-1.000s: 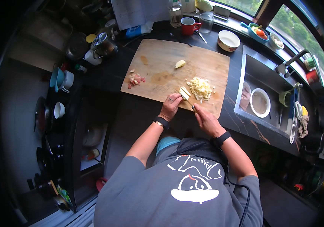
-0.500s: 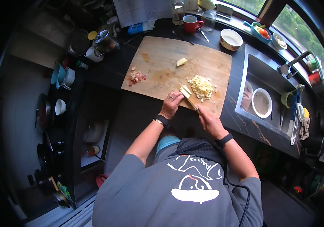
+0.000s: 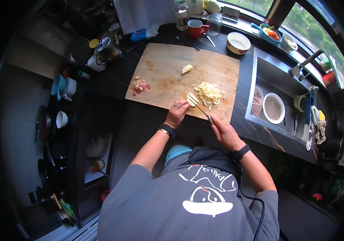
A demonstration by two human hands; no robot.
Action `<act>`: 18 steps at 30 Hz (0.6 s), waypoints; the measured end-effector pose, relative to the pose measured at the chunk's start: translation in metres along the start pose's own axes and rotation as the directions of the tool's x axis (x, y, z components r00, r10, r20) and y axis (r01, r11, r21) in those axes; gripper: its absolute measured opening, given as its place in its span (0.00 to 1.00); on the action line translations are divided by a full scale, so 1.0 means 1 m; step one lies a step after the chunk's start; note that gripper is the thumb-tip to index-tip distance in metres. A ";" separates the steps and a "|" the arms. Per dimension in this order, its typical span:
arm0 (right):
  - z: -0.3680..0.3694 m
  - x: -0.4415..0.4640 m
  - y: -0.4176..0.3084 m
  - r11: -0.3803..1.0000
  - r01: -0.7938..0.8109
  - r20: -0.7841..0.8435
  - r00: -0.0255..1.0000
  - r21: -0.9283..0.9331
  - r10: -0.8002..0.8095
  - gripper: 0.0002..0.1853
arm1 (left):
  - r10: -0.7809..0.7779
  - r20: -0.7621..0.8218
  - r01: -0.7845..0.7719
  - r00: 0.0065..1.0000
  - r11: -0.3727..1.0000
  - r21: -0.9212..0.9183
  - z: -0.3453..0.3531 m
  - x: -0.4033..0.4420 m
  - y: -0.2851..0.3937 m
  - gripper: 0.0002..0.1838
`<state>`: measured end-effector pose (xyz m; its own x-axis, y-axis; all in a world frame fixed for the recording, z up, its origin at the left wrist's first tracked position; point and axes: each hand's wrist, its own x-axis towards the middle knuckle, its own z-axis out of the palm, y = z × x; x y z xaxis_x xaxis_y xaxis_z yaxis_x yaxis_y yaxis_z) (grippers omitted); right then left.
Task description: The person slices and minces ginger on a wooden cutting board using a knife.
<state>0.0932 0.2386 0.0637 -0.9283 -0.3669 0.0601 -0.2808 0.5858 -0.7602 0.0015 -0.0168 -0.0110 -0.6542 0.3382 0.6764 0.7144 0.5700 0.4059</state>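
Note:
On the wooden cutting board point(image 3: 172, 52), my left hand point(image 3: 177, 112) has its fingers bent against some pale yellow vegetable strips point(image 3: 192, 99), pinning them near the board's front edge. My right hand point(image 3: 225, 132) is wrapped round the handle of a knife point(image 3: 204, 113), whose blade slants up to the strips. Just beyond the blade is a heap of finely diced pale yellow pieces point(image 3: 209, 94). A larger pale wedge point(image 3: 187, 69) lies alone further back. Small pink chopped pieces point(image 3: 141, 86) sit at the board's left side.
Right of the board is a sink point(image 3: 256, 60) holding a white bowl point(image 3: 274, 108). Behind stand a floral bowl point(image 3: 238, 43), a red mug point(image 3: 196, 29) and a glass jar point(image 3: 214, 25). A blue bowl with vegetables point(image 3: 270, 33) sits on the windowsill.
The view has shifted slightly, so the board sits a little further left. The knife blade now shows more of its length beside the strips, while both hands keep their hold.

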 end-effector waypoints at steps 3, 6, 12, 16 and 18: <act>0.011 0.018 0.001 0.999 0.046 -0.022 0.999 0.002 -0.046 0.23 | 0.007 -0.012 -0.007 1.000 1.000 -0.005 0.001 0.000 -0.001 0.11; 0.020 0.024 0.006 0.997 0.079 -0.025 0.997 -0.008 -0.079 0.23 | -0.009 -0.029 0.009 1.000 1.000 -0.016 0.001 -0.001 0.000 0.11; 0.026 0.032 0.011 0.995 0.085 -0.002 0.996 -0.060 -0.086 0.24 | -0.017 -0.017 0.017 1.000 1.000 -0.018 0.001 -0.002 0.000 0.11; 0.036 0.042 0.013 0.991 0.060 0.022 0.998 -0.123 -0.058 0.25 | -0.028 -0.011 0.028 1.000 1.000 -0.006 0.002 -0.004 0.000 0.11; 0.042 0.045 0.015 0.990 0.049 0.028 0.999 -0.133 -0.045 0.25 | -0.036 -0.005 0.036 0.999 0.999 -0.002 0.003 -0.005 0.000 0.11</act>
<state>0.0575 0.2010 0.0277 -0.9074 -0.4133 0.0764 -0.3557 0.6584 -0.6632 0.0042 -0.0162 -0.0159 -0.6786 0.3136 0.6642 0.6905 0.5805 0.4315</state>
